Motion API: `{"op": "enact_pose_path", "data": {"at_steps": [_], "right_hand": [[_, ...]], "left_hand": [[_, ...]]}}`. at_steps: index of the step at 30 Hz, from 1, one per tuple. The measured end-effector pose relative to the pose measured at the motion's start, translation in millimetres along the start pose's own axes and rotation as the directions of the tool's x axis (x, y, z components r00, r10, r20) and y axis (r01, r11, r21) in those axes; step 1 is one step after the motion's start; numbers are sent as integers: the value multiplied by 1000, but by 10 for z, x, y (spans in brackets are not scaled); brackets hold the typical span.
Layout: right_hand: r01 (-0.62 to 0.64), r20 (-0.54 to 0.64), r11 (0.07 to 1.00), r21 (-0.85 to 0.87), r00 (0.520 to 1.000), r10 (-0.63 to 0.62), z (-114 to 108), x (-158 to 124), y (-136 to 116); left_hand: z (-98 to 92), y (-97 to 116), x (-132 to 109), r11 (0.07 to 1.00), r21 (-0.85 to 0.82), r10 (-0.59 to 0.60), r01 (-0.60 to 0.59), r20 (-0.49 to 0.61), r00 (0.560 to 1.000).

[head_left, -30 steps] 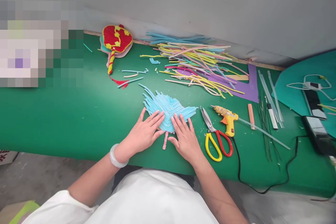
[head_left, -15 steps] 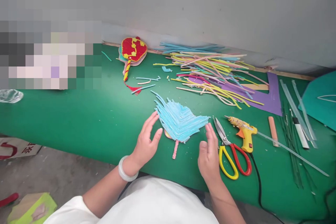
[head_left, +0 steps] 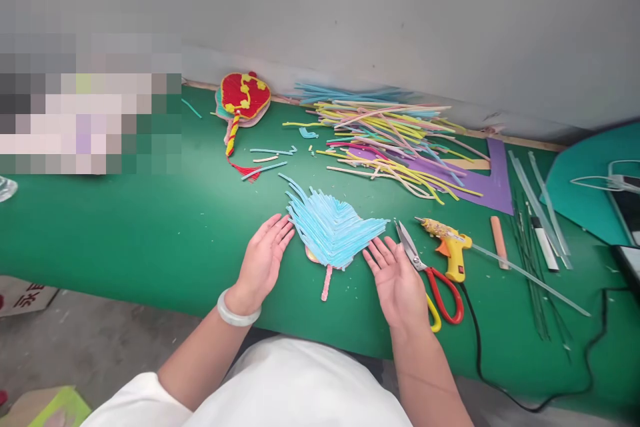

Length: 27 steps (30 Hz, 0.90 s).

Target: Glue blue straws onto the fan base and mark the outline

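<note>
A fan (head_left: 333,227) covered with light blue pipe cleaners in a V pattern lies flat on the green table, its pink wrapped handle (head_left: 327,283) pointing toward me. Loose strip ends stick out past its edge on both sides. My left hand (head_left: 265,257) is at the fan's left side, palm turned inward, fingers stretched out and holding nothing. On the other side, my right hand (head_left: 397,280) lies open with its palm up, fingertips close to the fan's lower right edge. Whether the fingertips touch it I cannot tell. Scissors (head_left: 417,257) lie beside my right hand, which partly hides their yellow handle.
A yellow glue gun (head_left: 454,250) with a long glue stick and black cord lies at right. Behind are a pile of coloured pipe cleaners (head_left: 390,127) and purple sheet (head_left: 497,180). A red and yellow fan (head_left: 245,95) rests at back left. A marker (head_left: 545,247) lies further right.
Both hands have turned their palms more upward and opened beside the fan. My right hand now covers part of the scissors' yellow handle. The view has shifted slightly right.
</note>
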State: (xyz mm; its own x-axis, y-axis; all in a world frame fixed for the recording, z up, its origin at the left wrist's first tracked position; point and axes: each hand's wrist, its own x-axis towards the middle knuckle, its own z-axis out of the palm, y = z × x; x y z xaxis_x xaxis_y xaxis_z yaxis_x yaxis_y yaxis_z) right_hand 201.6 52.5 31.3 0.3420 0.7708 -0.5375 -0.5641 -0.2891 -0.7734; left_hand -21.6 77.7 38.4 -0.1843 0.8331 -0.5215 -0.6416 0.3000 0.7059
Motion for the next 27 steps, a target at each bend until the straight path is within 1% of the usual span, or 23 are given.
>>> {"op": "enact_pose_path", "data": {"at_steps": [2,5,10,12,17,19,21,24,27], "right_hand": [[-36,11,999,-7,999,37,22,63,-21],[-57,72,997,-55,996,61,26,138,-35],[10,151,971,-239,988,27,38,172,-11],[36,187,958,-284,982,18,68,157,8],[89,192,973,-211,980,-48,176,83,48],[82,231,985,-151,972,-46,218,52,58],[42,291,995,-89,957,-15,253,31,71],[-43,361,998,-45,931,57,286,25,106],[-111,378,994,-21,919,110,293,44,153]], "left_hand": [[40,-1,37,1000,4,-19,19,13,1000],[74,-8,85,999,36,-37,35,49,998],[102,-26,137,996,87,-19,12,88,996],[113,-32,139,996,93,3,-13,108,994],[127,-48,100,994,77,70,-82,157,985],[125,-56,84,994,70,72,-85,175,982],[119,-67,76,995,64,63,-76,192,979],[96,-84,81,996,74,23,-42,240,971],[51,-106,100,989,144,-81,37,313,946]]}}
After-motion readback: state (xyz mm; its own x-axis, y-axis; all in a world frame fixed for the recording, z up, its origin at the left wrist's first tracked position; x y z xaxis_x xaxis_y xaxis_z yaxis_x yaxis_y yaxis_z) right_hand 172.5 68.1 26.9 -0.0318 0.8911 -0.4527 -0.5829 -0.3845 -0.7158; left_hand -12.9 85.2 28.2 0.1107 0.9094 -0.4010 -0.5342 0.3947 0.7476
